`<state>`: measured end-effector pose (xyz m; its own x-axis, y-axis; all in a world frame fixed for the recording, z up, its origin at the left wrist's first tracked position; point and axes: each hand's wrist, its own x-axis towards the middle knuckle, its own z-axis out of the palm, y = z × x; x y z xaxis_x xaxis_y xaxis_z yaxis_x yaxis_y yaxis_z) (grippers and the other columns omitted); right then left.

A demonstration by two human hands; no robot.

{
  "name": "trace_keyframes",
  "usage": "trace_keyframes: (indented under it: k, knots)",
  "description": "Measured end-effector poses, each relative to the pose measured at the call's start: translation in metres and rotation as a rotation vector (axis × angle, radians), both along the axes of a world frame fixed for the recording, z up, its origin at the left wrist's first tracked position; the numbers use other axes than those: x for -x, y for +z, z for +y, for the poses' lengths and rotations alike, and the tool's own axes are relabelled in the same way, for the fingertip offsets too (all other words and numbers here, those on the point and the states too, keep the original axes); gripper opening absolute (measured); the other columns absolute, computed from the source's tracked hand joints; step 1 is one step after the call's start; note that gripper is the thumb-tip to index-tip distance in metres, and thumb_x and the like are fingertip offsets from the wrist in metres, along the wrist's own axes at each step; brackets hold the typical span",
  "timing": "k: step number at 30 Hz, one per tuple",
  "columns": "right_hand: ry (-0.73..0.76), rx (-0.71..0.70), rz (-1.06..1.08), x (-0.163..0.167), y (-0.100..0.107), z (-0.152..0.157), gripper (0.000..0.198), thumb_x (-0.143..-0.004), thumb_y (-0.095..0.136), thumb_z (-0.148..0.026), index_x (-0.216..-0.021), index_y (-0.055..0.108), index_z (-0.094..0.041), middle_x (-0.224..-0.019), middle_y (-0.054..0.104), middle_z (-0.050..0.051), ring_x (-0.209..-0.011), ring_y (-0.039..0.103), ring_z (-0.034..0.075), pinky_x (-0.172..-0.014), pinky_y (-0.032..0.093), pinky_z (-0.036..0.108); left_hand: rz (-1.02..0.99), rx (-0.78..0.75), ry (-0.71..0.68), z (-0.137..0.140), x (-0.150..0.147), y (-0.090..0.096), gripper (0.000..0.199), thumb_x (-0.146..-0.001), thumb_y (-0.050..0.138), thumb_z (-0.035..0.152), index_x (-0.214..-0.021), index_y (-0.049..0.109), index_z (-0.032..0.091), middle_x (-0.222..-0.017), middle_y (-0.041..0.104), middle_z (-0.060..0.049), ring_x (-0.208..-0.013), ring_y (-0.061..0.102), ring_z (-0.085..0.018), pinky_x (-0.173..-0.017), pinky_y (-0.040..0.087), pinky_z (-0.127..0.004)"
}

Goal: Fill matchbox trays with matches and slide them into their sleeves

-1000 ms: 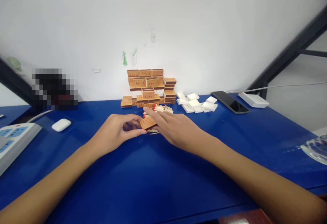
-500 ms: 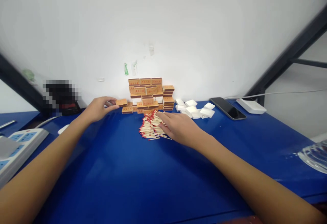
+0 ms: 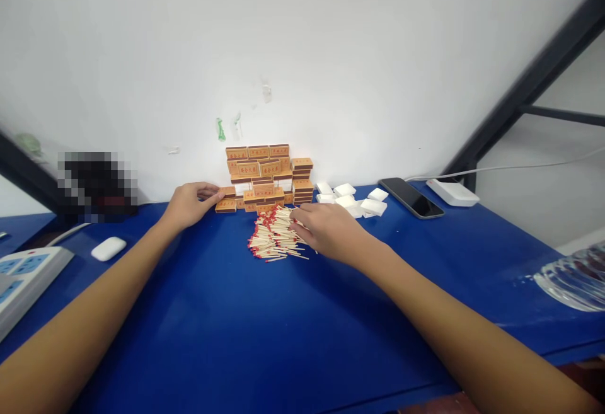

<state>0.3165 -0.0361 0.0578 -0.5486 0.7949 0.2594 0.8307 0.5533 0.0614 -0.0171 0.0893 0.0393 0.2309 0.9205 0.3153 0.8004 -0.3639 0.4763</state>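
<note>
At the left end of a stepped stack of orange matchboxes (image 3: 258, 168), my left hand (image 3: 190, 203) has thumb and fingers on a matchbox (image 3: 227, 191). That matchbox sits on top of another matchbox (image 3: 225, 206). A heap of loose red-tipped matches (image 3: 274, 237) lies in front of the stack. My right hand (image 3: 331, 228) is at the right edge of the heap, fingers curled together among the match ends. Whatever lies between those fingers is hidden.
White matchbox trays (image 3: 347, 200) lie loosely right of the stack, then a phone (image 3: 411, 198) and a white box (image 3: 452, 192) with a cable. An earbud case (image 3: 108, 249) and a power strip (image 3: 35, 281) are on the left. Clear plastic (image 3: 571, 278) lies at right.
My left hand has brought its matchbox rightward, from beside the stack onto the lower matchbox at the stack's left end. My right hand stays at the matches. The view has shifted slightly.
</note>
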Motion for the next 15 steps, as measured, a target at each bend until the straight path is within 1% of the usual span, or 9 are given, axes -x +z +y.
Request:
trace_keyframes:
  k: [2, 4, 6, 7, 8, 10, 12, 14, 15]
  knots:
    - [-0.049, -0.001, 0.083, -0.008, 0.002, 0.006, 0.023, -0.104, 0.051, -0.026, -0.099, 0.071, -0.017, -0.098, 0.076, 0.011, -0.082, 0.065, 0.022, -0.062, 0.030, 0.033, 0.022, -0.020, 0.020, -0.007, 0.001, 0.003, 0.055, -0.091, 0.061, 0.064, -0.116, 0.074, 0.017, -0.110, 0.080, -0.011, -0.096, 0.074, -0.026, -0.089, 0.057, -0.034]
    - [-0.136, -0.008, 0.208, -0.017, 0.003, 0.013, 0.022, -0.100, 0.053, -0.027, -0.094, 0.072, -0.019, -0.096, 0.076, 0.010, -0.081, 0.065, 0.022, -0.063, 0.031, 0.033, 0.054, -0.058, 0.050, -0.022, 0.000, 0.005, 0.054, -0.091, 0.062, 0.060, -0.121, 0.072, 0.016, -0.111, 0.079, -0.012, -0.097, 0.074, -0.027, -0.091, 0.056, -0.036]
    - [-0.230, -0.032, 0.307, -0.026, 0.002, 0.020, 0.021, -0.098, 0.053, -0.026, -0.091, 0.072, -0.019, -0.093, 0.075, 0.009, -0.080, 0.065, 0.022, -0.064, 0.033, 0.032, 0.089, -0.124, 0.090, -0.047, -0.006, 0.008, 0.051, -0.090, 0.063, 0.056, -0.119, 0.072, 0.016, -0.117, 0.075, -0.014, -0.096, 0.072, -0.030, -0.091, 0.054, -0.040]
    - [-0.276, -0.045, 0.351, -0.029, 0.001, 0.025, 0.020, -0.097, 0.054, -0.027, -0.092, 0.072, -0.020, -0.091, 0.075, 0.008, -0.079, 0.064, 0.022, -0.064, 0.034, 0.032, 0.117, -0.160, 0.084, -0.062, -0.012, 0.009, 0.048, -0.092, 0.062, 0.054, -0.121, 0.072, 0.017, -0.122, 0.072, -0.014, -0.094, 0.072, -0.028, -0.090, 0.054, -0.039]
    - [-0.321, -0.055, 0.393, -0.032, 0.000, 0.029, 0.019, -0.096, 0.055, -0.029, -0.093, 0.072, -0.020, -0.089, 0.075, 0.007, -0.078, 0.065, 0.021, -0.065, 0.036, 0.032, 0.169, -0.231, 0.076, -0.077, -0.019, 0.010, 0.043, -0.096, 0.057, 0.051, -0.121, 0.071, 0.019, -0.123, 0.071, -0.012, -0.092, 0.071, -0.026, -0.088, 0.054, -0.038]
    - [-0.411, -0.064, 0.478, -0.034, -0.003, 0.038, 0.023, -0.094, 0.058, -0.037, -0.093, 0.072, -0.019, -0.085, 0.074, 0.006, -0.074, 0.065, 0.021, -0.065, 0.039, 0.032, 0.201, -0.342, 0.001, -0.107, -0.036, 0.012, 0.037, -0.101, 0.053, 0.045, -0.125, 0.068, 0.020, -0.121, 0.071, -0.010, -0.095, 0.071, -0.024, -0.086, 0.054, -0.035]
    - [-0.476, -0.071, 0.543, -0.035, -0.003, 0.050, 0.029, -0.093, 0.059, -0.045, -0.095, 0.072, -0.019, -0.084, 0.074, 0.007, -0.073, 0.065, 0.022, -0.065, 0.041, 0.033, 0.213, -0.369, -0.124, -0.130, -0.052, 0.013, 0.031, -0.103, 0.054, 0.042, -0.121, 0.068, 0.022, -0.120, 0.071, -0.008, -0.101, 0.071, -0.023, -0.087, 0.054, -0.034]
    - [-0.510, -0.078, 0.584, -0.035, 0.002, 0.062, 0.035, -0.093, 0.058, -0.049, -0.099, 0.072, -0.018, -0.087, 0.075, 0.008, -0.076, 0.066, 0.023, -0.067, 0.043, 0.034, 0.222, -0.359, -0.210, -0.142, -0.062, 0.011, 0.027, -0.103, 0.054, 0.040, -0.114, 0.070, 0.022, -0.115, 0.073, -0.007, -0.103, 0.071, -0.024, -0.089, 0.055, -0.035]
    - [-0.515, -0.080, 0.595, -0.036, 0.006, 0.068, 0.036, -0.093, 0.057, -0.050, -0.100, 0.072, -0.018, -0.089, 0.075, 0.008, -0.077, 0.066, 0.023, -0.069, 0.044, 0.035, 0.234, -0.345, -0.235, -0.144, -0.064, 0.009, 0.027, -0.103, 0.054, 0.040, -0.113, 0.070, 0.022, -0.113, 0.073, -0.007, -0.100, 0.072, -0.023, -0.086, 0.055, -0.035]
